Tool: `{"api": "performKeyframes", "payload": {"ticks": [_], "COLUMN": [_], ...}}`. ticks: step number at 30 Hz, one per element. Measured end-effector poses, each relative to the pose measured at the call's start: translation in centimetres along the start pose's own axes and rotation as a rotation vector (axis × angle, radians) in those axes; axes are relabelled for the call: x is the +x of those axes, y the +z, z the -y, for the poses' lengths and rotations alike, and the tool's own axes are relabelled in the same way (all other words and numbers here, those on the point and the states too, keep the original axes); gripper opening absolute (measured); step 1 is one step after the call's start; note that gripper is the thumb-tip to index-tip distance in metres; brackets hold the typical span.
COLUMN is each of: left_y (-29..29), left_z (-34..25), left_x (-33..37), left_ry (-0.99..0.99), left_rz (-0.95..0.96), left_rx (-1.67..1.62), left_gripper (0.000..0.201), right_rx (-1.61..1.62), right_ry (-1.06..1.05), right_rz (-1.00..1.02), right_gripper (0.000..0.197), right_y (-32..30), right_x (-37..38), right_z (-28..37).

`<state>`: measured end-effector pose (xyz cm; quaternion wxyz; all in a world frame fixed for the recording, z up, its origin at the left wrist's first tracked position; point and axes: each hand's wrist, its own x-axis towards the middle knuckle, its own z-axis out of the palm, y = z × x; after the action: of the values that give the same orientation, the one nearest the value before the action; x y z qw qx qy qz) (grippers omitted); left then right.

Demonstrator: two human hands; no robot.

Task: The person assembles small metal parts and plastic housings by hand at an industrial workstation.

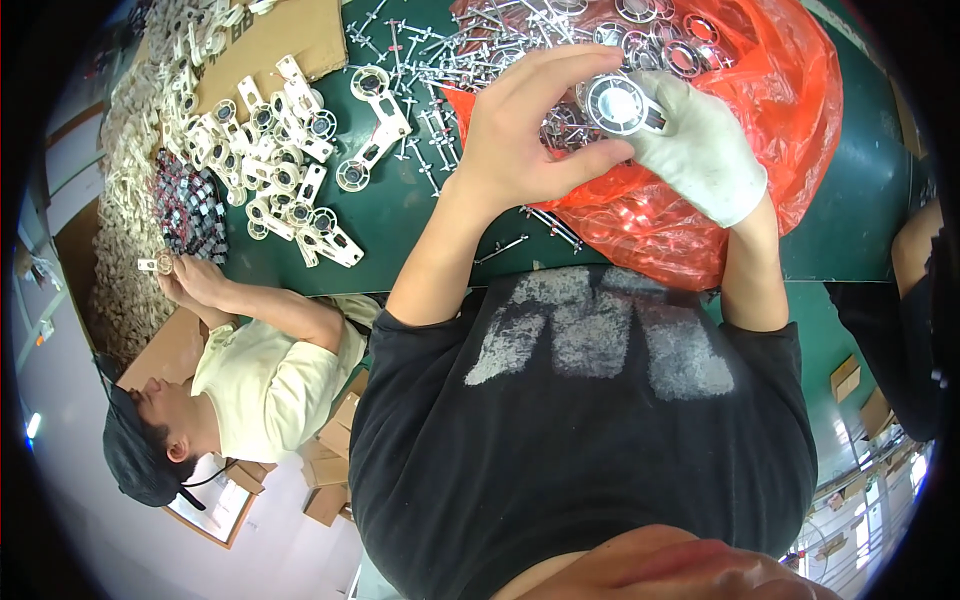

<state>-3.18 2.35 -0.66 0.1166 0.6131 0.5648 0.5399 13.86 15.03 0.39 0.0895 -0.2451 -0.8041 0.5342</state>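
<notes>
My right hand (700, 150), in a white glove, is closed on a white ring-ended part (617, 105) with a pale round centre. Most of that part's body is hidden by the glove. My left hand (535, 125) is bare and curved in a wide C beside the ring. Its thumb and fingers are spread apart, with the thumb tip just below the ring; whether it touches cannot be made out. Under both hands lies a red plastic bag (800, 120), opened out, with several chrome-rimmed rings (683, 58) in it.
Thin metal rods (430, 130) lie scattered on the green table (868, 170). White ring-ended parts (285, 165) are piled to the left, near cardboard (275, 45) and a heap of small dark pieces (190, 205). A co-worker (270, 380) handles a white part at the left.
</notes>
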Motion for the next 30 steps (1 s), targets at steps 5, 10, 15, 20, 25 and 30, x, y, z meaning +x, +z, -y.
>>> {"api": "performKeyframes", "payload": {"ticks": [5, 10, 15, 20, 25, 30], "left_y": [0.2, -1.1, -1.2, -0.7, -0.3, 0.2], "left_z": [0.2, 0.5, -0.1, 0.0, -0.2, -1.4], "left_x": [-0.2, -0.1, 0.0, -0.1, 0.3, 0.7], "left_ry": [0.019, 0.046, 0.006, 0.078, 0.159, -0.16], "left_rz": [-0.037, 0.054, 0.069, 0.075, 0.09, 0.107], "left_rx": [0.149, 0.286, 0.32, 0.294, 0.113, -0.387], "left_gripper": [0.059, 0.059, 0.058, 0.061, 0.058, 0.037], "right_rx": [-0.034, -0.226, -0.292, 0.119, 0.12, 0.236], "right_ry": [0.024, 0.084, 0.164, 0.149, 0.168, -0.162], "right_rz": [0.04, 0.028, 0.041, 0.148, 0.218, -0.037], "right_gripper": [0.038, 0.039, 0.04, 0.038, 0.035, 0.031], "right_y": [-0.8, -0.5, -0.6, -1.6, -0.8, 1.0], "right_x": [0.0, -0.2, 0.1, 0.2, -0.1, -0.7], "right_z": [2.3, 2.9, 3.8, 3.6, 2.0, 1.3]}}
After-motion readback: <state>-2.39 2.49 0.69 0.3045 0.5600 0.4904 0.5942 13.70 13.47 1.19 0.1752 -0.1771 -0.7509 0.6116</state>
